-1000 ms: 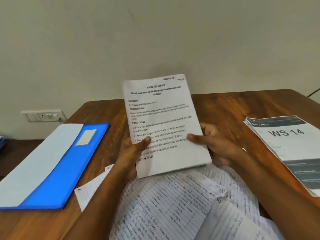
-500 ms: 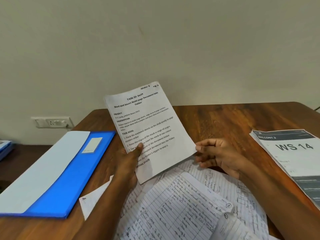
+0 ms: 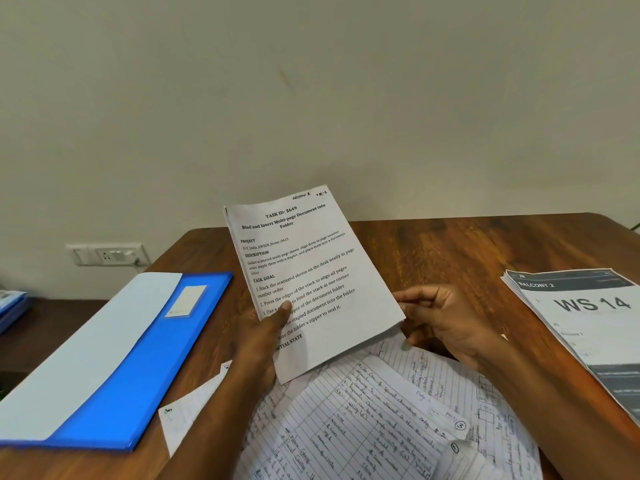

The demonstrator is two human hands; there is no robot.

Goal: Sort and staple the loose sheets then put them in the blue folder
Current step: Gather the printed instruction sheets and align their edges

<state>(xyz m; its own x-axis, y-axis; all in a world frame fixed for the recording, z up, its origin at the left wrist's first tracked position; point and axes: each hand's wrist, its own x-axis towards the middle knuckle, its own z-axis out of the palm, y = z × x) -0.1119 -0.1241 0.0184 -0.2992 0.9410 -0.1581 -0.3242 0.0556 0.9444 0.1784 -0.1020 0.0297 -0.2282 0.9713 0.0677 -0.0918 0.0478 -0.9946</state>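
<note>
A printed sheet [image 3: 304, 275] headed "TASK ID: 3649" is held up above the wooden surface [image 3: 433, 251], tilted with its top leaning to the right. It is gripped along its lower left edge by the left hand [image 3: 263, 337]: the thumb is laid across the printed face, while the other fingers are hidden behind the paper, so the sheet is pinched between thumb and fingers. The right hand [image 3: 446, 323] is seen just beside the sheet's right edge, its fingers [image 3: 415, 296] loosely curled and pointing toward the paper; whether the edge is actually touched cannot be told, and nothing is seen to be gripped by it.

Below the held sheet, loose lined sheets [image 3: 381, 420] covered in handwriting are spread overlapping on the near part of the surface, with circled page numbers visible on some corners. The blue folder [image 3: 145, 375] is laid flat on the left side of the surface, well apart from the held sheet, with a pale flap [image 3: 86, 351] and a small label pocket [image 3: 185, 301] on its upper face. A stack of printed papers marked "WS 14" [image 3: 585, 327] is placed at the right edge of the surface. A wall socket [image 3: 109, 254] is mounted behind the folder
</note>
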